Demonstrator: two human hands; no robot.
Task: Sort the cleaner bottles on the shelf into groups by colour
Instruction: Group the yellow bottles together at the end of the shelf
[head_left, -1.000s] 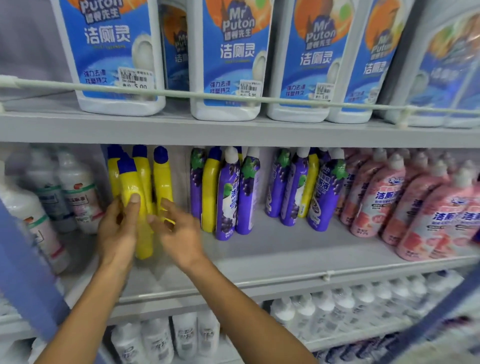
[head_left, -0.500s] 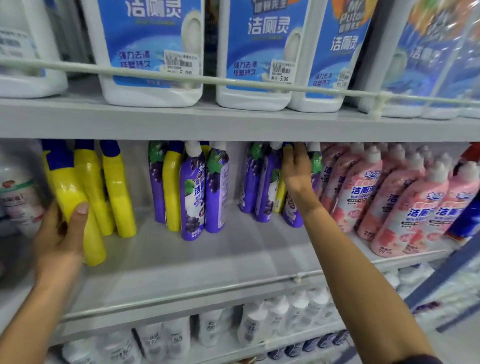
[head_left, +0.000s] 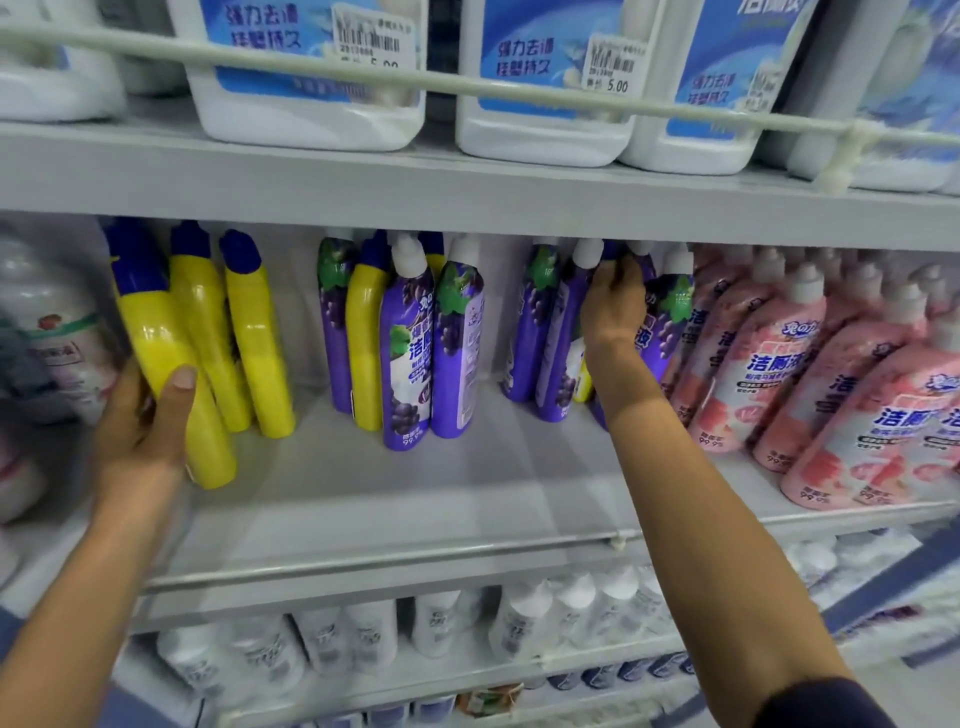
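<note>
The front yellow bottle (head_left: 171, 353) is gripped low on its body by the left hand (head_left: 140, 421), thumb across its face. It is tilted against the two yellow bottles (head_left: 244, 332) behind it, so a harder push could topple that row toward the back of the shelf (head_left: 415, 499).

Farther in, the right hand (head_left: 613, 306) is curled over the top of a bottle buried among the purple bottles (head_left: 550, 332). This is judged to be the stray yellow bottle (head_left: 583, 379), of which only a sliver is seen below the wrist. Pulled out through so tight a cluster, it could drag its purple neighbours over — or knock them against the pink bottles (head_left: 769, 374) just beside.

Another yellow bottle (head_left: 366, 338) stands between the hands, wedged in the middle purple group and touched by neither.
</note>
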